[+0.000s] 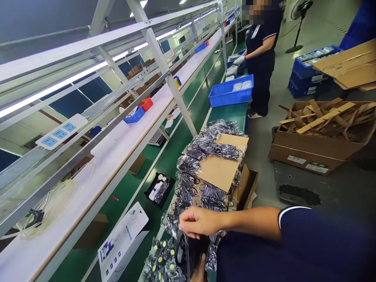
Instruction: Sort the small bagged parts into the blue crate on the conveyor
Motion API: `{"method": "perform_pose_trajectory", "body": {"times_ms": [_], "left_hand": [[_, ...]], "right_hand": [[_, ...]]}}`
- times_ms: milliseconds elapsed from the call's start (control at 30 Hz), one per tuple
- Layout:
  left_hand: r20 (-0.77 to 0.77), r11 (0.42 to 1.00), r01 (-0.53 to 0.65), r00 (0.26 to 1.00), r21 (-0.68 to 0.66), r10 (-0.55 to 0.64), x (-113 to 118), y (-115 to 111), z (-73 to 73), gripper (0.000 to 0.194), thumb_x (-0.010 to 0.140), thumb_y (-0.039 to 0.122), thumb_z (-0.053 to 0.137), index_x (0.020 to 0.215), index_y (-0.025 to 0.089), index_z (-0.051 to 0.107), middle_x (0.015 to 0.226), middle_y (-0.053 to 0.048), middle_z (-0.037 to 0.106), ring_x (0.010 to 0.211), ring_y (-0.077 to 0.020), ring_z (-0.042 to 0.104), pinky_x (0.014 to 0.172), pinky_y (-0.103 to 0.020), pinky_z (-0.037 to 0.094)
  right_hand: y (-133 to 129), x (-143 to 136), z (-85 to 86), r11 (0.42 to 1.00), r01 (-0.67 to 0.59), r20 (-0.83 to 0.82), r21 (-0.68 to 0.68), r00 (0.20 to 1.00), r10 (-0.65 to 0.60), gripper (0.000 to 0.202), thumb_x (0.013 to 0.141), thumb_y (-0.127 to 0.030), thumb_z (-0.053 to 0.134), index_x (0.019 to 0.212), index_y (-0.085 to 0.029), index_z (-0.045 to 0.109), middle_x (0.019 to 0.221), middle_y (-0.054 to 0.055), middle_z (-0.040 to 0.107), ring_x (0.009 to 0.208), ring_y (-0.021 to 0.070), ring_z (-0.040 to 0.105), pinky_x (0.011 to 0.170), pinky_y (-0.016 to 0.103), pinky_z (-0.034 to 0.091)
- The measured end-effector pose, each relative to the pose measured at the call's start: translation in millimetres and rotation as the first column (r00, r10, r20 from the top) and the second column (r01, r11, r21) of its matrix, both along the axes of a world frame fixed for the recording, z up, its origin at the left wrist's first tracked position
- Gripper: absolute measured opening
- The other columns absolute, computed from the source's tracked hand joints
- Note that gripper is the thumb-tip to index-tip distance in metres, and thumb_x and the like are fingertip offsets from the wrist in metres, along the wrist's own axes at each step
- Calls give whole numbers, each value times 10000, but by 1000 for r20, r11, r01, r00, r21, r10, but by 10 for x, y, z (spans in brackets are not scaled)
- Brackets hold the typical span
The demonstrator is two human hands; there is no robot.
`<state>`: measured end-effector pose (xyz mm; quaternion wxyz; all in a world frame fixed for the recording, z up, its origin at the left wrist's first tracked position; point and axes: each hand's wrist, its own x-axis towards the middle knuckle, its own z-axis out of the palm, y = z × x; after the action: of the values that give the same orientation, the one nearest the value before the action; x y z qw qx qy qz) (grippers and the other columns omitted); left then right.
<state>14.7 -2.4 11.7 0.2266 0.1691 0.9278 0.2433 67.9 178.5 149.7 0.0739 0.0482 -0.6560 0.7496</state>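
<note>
My right hand [199,222] is closed, its fingers pinched at the upper end of a clear plastic bag with a black corded item [192,252] in it. Below, at the bottom edge, my left hand [199,271] is partly visible, its fingers around the lower part of the same bag. Just beyond lie many bagged black corded items [186,192], some resting on cardboard sheets [219,172]. Left of my hands are small bagged parts with yellow round tops [160,259].
A printed white box [122,244] and a black tray [166,196] holding white parts lie on the green bench. Farther along is a blue bin [230,96], near a gloved co-worker [261,51]. A carton of cardboard strips [317,152] stands right. Metal shelf posts [167,74] rise left.
</note>
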Motion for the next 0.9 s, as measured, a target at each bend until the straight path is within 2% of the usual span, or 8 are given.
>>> {"method": "perform_pose_trajectory", "body": {"times_ms": [67, 133, 200, 267, 367, 500, 767, 900], "left_hand": [[125, 934, -127, 988, 334, 89, 86, -42, -47, 481, 849, 547, 364, 754, 198, 681, 727, -108, 691, 838, -249, 691, 820, -430, 550], [416, 673, -392, 899, 627, 136, 191, -34, -56, 357, 752, 511, 507, 825, 223, 704, 879, -96, 722, 1020, -262, 658, 953, -409, 488], [670, 362, -639, 740, 679, 50, 267, 15, -22, 378, 660, 411, 695, 1003, 254, 691, 1076, -60, 707, 1155, -258, 592, 1047, -388, 429], [766, 215, -744, 642, 633, -33, 296, 79, 39, 513, 621, 334, 784, 1113, 259, 658, 1182, -60, 671, 1208, -256, 553, 1081, -388, 405], [795, 157, -785, 607, 600, -6, 296, 158, 117, 534, 623, 321, 810, 1120, 212, 650, 1201, -92, 659, 1193, -269, 563, 1039, -375, 453], [841, 147, -838, 538, 525, 65, 276, 203, 135, 597, 587, 348, 842, 1115, 188, 615, 1141, -110, 680, 1100, -281, 621, 944, -381, 518], [742, 151, -742, 667, 653, 71, 185, 236, 203, 623, 685, 391, 791, 1212, 197, 521, 1207, -95, 648, 1140, -218, 598, 966, -313, 497], [796, 107, -796, 603, 596, 48, 178, 245, 246, 574, 695, 409, 777, 1182, 199, 557, 1204, -102, 649, 1155, -242, 589, 983, -354, 492]], "right_hand": [[51, -22, -24, 954, 218, -108, 204, 974, -199, 353, 886, -501, 507, 736, -182, 528, 698, 2, 555, 631, 129, 516, 609, 256, 449], [100, -3, -114, 871, 341, -164, 354, 939, -301, 286, 884, -450, 523, 958, -180, 581, 943, 59, 594, 872, 189, 554, 816, 338, 474], [122, 46, -274, 871, 265, -58, 414, 962, -265, 498, 859, -448, 568, 1268, -177, 480, 1228, 121, 535, 1102, 248, 522, 982, 418, 420], [99, 117, -478, 898, 104, 131, 428, 976, -175, 808, 812, -469, 640, 1462, -172, 262, 1428, 160, 397, 1256, 289, 444, 1073, 453, 351], [-10, 227, -766, 890, 10, 274, 456, 950, -151, 1086, 724, -477, 739, 1527, -168, 76, 1535, 163, 232, 1371, 310, 302, 1138, 452, 268], [-152, 260, -979, 878, 93, 283, 470, 926, -249, 1150, 677, -422, 772, 1529, -141, 53, 1542, 168, 200, 1387, 295, 275, 1147, 433, 262], [-187, 190, -1064, 872, 244, 238, 425, 899, -367, 974, 675, -414, 763, 1470, -151, 265, 1424, 156, 436, 1274, 311, 448, 1086, 451, 356], [-173, 198, -1085, 896, 214, 261, 389, 907, -330, 916, 665, -400, 774, 1426, -156, 326, 1335, 139, 523, 1200, 304, 510, 1044, 441, 404]]}}
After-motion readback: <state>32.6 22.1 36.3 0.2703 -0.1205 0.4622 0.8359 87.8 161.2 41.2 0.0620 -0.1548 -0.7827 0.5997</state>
